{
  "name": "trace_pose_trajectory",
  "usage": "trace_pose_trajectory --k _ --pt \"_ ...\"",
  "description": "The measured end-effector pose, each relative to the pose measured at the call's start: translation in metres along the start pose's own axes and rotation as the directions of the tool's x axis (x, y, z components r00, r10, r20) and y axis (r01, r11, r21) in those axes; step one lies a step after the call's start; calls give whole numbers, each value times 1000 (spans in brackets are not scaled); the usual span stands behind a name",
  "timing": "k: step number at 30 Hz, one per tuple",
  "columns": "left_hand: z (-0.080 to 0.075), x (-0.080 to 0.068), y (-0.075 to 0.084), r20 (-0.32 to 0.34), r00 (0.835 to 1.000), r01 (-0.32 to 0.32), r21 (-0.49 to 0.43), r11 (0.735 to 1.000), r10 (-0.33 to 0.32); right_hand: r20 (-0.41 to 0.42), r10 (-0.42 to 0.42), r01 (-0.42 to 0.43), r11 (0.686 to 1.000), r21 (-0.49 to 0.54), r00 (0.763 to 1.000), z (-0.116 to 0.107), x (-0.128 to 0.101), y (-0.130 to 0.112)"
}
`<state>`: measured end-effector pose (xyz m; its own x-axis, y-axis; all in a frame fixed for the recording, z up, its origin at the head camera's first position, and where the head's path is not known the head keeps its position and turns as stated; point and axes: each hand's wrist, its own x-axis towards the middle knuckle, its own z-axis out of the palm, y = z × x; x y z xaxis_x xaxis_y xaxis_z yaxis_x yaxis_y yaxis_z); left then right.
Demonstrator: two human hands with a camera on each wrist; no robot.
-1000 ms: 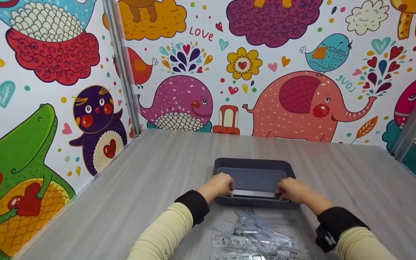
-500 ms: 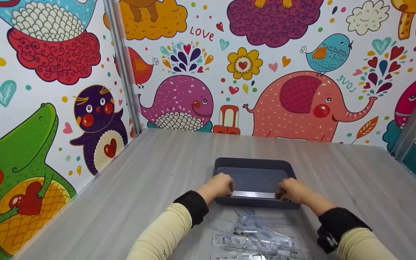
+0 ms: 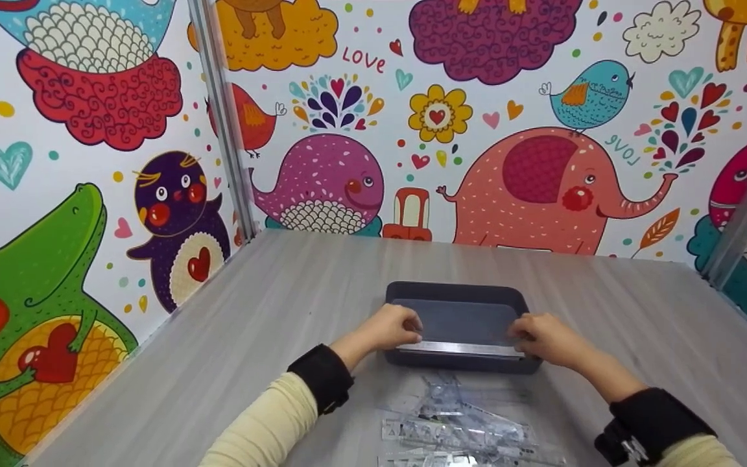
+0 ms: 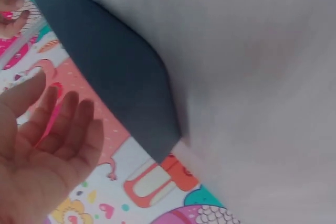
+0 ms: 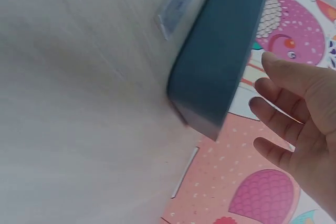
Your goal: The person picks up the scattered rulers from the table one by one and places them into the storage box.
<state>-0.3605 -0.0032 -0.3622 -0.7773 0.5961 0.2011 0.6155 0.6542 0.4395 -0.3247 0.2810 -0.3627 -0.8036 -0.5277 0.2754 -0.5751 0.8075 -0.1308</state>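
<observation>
- Now the left hand (image 3: 386, 329) and right hand (image 3: 545, 337) hover at the ends of a metal ruler (image 3: 458, 349), fingers relaxed and spread, gripping nothing.
- It lies along the near edge of the dark tray (image 3: 458, 301) (mid-desk (image 3: 218, 337)).
- Clear rulers (image 3: 451, 428) lie just nearer.

Both hands have let go of the metal ruler (image 3: 461, 349), which now lies across the tray's (image 3: 456, 300) near rim. The left hand (image 3: 391, 326) and right hand (image 3: 545, 338) have drawn apart, fingers relaxed.
</observation>
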Motion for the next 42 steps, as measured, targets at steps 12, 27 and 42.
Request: trace_pose_trajectory --k 12,27,42 --pt "3 -25 12 55 996 -67 -50 996 70 25 -67 65 995 78 997 -6 -17 -14" --pt "26 -48 35 173 979 -134 149 980 107 180 -300 273 949 159 937 8 -23 -49" --pt "41 -49 43 210 974 -145 307 941 82 285 -252 221 966 135 925 24 -18 -65"
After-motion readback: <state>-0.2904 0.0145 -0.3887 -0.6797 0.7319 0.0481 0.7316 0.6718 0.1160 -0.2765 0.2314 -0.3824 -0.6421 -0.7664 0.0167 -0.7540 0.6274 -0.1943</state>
